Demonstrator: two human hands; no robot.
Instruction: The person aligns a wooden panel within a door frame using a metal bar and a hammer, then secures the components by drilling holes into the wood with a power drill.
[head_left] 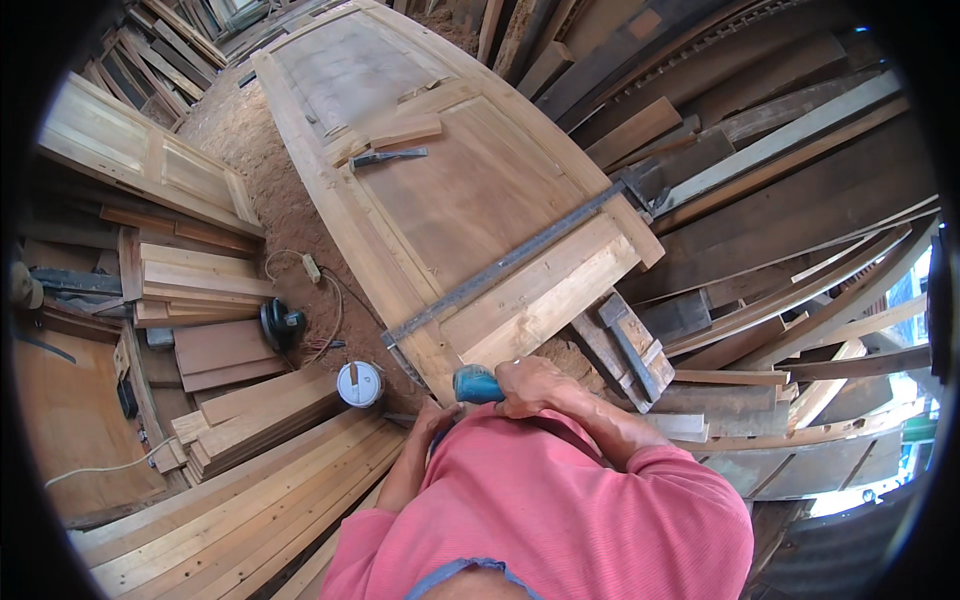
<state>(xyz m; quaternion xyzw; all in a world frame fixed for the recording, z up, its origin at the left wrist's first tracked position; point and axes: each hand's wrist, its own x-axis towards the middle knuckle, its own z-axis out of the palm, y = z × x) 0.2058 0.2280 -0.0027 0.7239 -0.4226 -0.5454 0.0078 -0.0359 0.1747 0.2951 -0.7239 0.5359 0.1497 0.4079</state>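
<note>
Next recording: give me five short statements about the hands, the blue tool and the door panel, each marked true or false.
1. The right hand grips a blue tool. True.
2. The tool is at the far end of the door panel. False: it is at the near end, close to the person's body.
3. A long metal bar lies across the panel. True.
4. A white round container stands on the panel. False: it stands on the ground to the panel's left, beside stacked planks.
5. The left hand is raised high above the panel. False: it is low, by the panel's near edge under the tool.
</note>
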